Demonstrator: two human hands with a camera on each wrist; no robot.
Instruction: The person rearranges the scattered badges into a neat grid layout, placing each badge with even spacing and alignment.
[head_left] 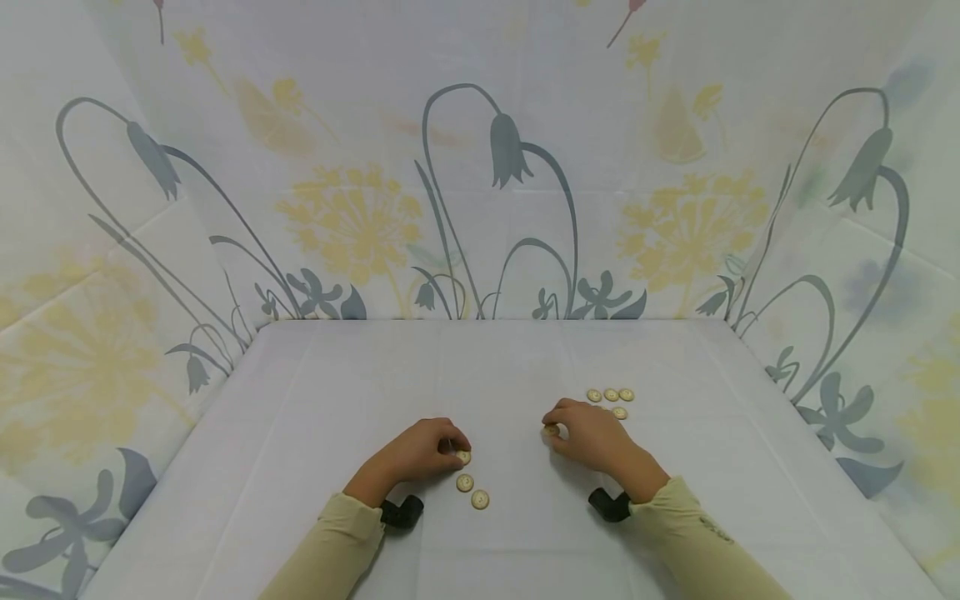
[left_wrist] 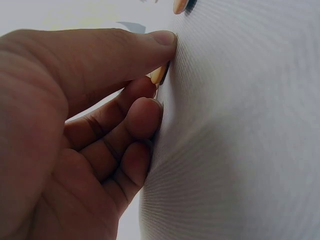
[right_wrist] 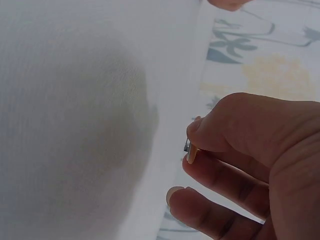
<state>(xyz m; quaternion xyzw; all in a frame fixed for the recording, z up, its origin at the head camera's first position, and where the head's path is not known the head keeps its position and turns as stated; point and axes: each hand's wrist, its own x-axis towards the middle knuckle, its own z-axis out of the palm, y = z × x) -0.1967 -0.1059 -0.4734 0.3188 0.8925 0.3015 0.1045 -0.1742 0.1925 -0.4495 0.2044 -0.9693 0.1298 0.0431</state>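
My left hand (head_left: 422, 448) rests on the table and pinches a small round pale-wood disc (head_left: 465, 457) between thumb and fingers. In the left wrist view the disc (left_wrist: 158, 75) shows edge-on at the cloth, partly behind the thumb. Two more discs, one (head_left: 465, 482) and another (head_left: 480, 499), lie just below that hand. My right hand (head_left: 596, 437) pinches another disc (head_left: 551, 430) above the table. In the right wrist view this disc (right_wrist: 192, 151) has a dark, shiny piece on one side. Beyond the right hand lie several matching discs (head_left: 612, 395), one partly hidden by it.
A white cloth (head_left: 495, 367) covers the table. Behind and beside it hang white sheets printed with grey bellflowers (head_left: 512, 148) and yellow blossoms. Each wrist wears a black camera, the left (head_left: 402, 512) and the right (head_left: 609, 505).
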